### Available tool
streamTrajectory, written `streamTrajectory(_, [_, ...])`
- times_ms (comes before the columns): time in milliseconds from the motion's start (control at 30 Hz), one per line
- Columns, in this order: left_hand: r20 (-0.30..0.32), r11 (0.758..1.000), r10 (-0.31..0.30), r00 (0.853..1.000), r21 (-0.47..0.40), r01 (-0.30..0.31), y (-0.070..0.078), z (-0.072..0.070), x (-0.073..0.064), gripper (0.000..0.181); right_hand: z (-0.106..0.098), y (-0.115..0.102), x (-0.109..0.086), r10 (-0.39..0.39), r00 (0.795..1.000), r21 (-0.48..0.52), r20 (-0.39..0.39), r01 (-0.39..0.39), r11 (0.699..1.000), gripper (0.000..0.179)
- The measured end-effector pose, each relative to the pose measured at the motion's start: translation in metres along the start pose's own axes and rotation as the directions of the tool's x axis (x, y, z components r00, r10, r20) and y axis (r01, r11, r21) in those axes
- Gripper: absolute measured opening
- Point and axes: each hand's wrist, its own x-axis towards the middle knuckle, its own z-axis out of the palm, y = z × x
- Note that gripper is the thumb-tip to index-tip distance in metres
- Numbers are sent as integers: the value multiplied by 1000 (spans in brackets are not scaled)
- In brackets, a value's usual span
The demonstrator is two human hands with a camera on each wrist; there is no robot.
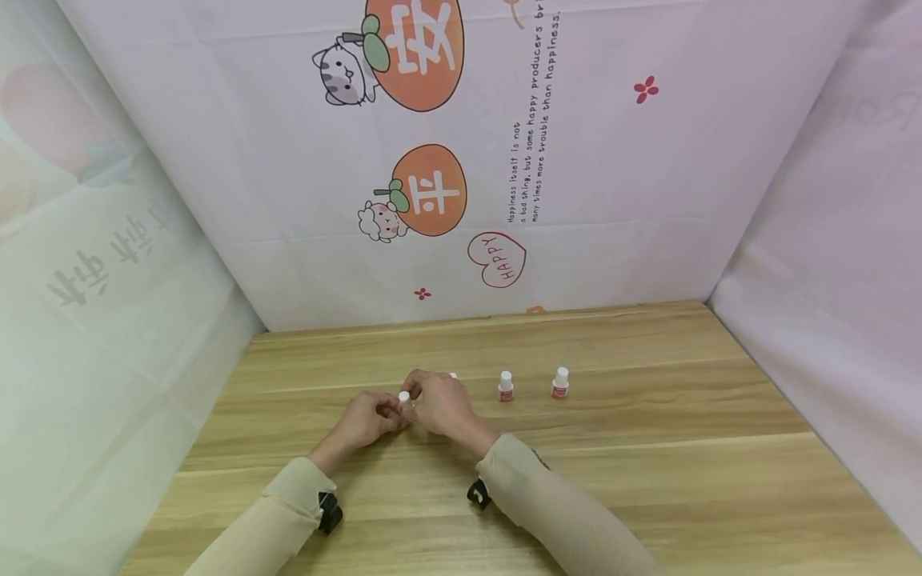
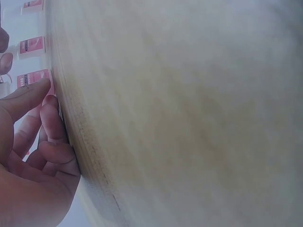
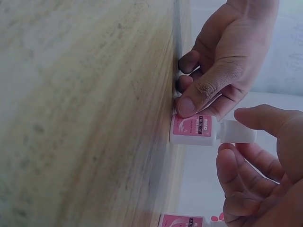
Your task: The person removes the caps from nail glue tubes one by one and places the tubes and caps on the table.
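A small white bottle (image 3: 194, 138) with a pink label, which seems to read nail glue, stands upright on the wooden table. Low on its body, my left hand (image 1: 367, 420) grips it, the thumb (image 3: 187, 106) against the label. My right hand (image 1: 441, 404) pinches its white cap (image 3: 241, 135) between thumb and fingers. Only the bottle's top shows between the hands in the head view. Just behind the right hand, a second bottle's cap (image 1: 453, 375) peeks out, its body hidden there.
Two more matching bottles, a nearer one (image 1: 507, 387) and a farther one (image 1: 560, 383), stand in a row to the right. The wooden table (image 1: 648, 480) meets a printed white cloth (image 1: 612, 240) at the back, with cloth on both sides too.
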Motion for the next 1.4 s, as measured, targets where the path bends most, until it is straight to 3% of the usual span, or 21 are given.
streamTrajectory(733, [1,1000,18,1000,1,-18,1,-3,1,11,-3,-3,1,9,1000,8,13,-9,1000,17])
streamTrajectory(1067, [-1,1000,-16,1000,8,16,4,-3,-2,12,-2,-2,2,-9,1000,8,7,9,1000,13])
streamTrajectory(1400, [0,1000,0,1000,17,0,2,-2,1,9,-2,-1,3,1,1000,23,15,-1,1000,15])
